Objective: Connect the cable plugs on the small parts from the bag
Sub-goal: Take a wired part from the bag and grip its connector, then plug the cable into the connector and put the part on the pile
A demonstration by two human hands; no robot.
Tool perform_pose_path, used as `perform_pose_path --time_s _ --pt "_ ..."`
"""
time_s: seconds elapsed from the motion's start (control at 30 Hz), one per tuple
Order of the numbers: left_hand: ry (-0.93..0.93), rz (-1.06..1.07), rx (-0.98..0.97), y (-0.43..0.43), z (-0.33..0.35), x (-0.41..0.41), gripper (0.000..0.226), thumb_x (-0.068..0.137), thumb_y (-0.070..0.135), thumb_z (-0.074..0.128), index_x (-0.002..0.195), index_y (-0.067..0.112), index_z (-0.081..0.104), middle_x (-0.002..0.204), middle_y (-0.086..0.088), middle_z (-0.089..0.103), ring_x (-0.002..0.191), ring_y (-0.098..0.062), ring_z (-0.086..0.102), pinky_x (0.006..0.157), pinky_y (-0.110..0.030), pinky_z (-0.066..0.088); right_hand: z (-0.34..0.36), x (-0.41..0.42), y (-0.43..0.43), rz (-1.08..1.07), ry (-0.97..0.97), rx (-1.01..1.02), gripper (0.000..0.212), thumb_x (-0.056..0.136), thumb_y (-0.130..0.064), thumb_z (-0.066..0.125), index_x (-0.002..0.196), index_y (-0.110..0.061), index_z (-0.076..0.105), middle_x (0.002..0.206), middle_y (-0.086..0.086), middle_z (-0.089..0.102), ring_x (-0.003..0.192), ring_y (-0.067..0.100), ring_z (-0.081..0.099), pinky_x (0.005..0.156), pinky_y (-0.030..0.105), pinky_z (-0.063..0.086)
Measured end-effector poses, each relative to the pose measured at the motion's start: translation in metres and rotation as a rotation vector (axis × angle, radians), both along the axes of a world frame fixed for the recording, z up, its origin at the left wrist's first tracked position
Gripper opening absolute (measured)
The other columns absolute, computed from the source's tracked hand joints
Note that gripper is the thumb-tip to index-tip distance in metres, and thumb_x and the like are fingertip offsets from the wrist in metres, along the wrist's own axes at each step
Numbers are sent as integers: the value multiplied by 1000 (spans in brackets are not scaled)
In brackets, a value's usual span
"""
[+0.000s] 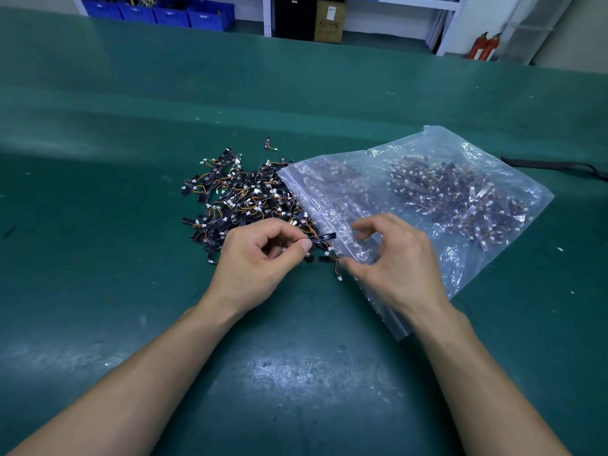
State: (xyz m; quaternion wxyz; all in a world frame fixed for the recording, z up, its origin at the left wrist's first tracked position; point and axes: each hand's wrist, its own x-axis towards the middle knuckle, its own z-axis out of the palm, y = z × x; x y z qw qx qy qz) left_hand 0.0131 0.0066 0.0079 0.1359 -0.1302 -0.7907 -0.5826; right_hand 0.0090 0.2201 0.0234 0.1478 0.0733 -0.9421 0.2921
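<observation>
Since the small parts are lying tipped out in a pile on the green table, just left of the bag mouth, both hands are getting easy reach to them, probably the point of dumping them. Left hand is hovering at the pile's near edge and pinching one black strip part between thumb and forefinger, with the strip sticking out to the right, likely to offer it to the other hand for plugging. Below it a loose part is lying at the bag's lip, its wire and white plug trailing toward the person. Right hand is hanging over the bag's near corner with fingers loosely curled. Thumb and forefinger are standing apart with nothing between them, so the grip is reading as released. The thumb tip is sitting right by that loose part, probably going for its plug. Clear zip bag is lying flat with its mouth facing the pile, still holding many parts.

Counts, left to right:
- blue bins: four showing
- pile: one, parts too many to count
- stray part beyond the pile: one
- held part: one
- cardboard box: one
- bag: one
- red extinguishers: two
- black strap: one
</observation>
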Motion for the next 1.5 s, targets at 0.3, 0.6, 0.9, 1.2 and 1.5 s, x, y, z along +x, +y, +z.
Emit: perform_pose_path --time_s 0.3,0.6,0.9,1.2,1.5 --pt "13 -1 -82 -3 -2 2 9 83 29 76 74 29 71 62 14 61 50 -15 38 49 -27 35 5 -2 10 -59 64 -165 18 80 -21 79 96 -30 78 64 -41 57 60 -10 54 65 17 41" --pt "127 -43 -407 36 33 -20 9 91 29 68 88 24 74 84 15 68 80 -8 58 77 -30 47 14 -5 21 -63 154 -360 17 85 -21 76 87 -38 73 79 -30 70 54 4 55 60 8 44" --pt "202 -152 -967 53 36 -41 17 103 36 42 103 22 51 91 -1 70 85 -29 62 74 -34 33 20 -6 31 -110 276 -386 15 87 -23 74 88 -38 71 81 -28 69 55 7 56 61 17 46" --pt "108 120 -837 98 43 -59 23 92 51 62 88 31 73 84 4 74 86 -25 67 76 -36 45 27 1 27 -103 432 -323 8 87 -17 74 93 -21 77 75 -19 69 54 16 55 59 26 50" --pt "244 74 -963 100 32 -66 34 99 45 51 126 30 66 126 7 61 118 -21 41 88 -38 25 27 0 28 -111 454 -314 6 87 -21 73 92 -24 75 75 -24 67 51 17 52 56 25 46"
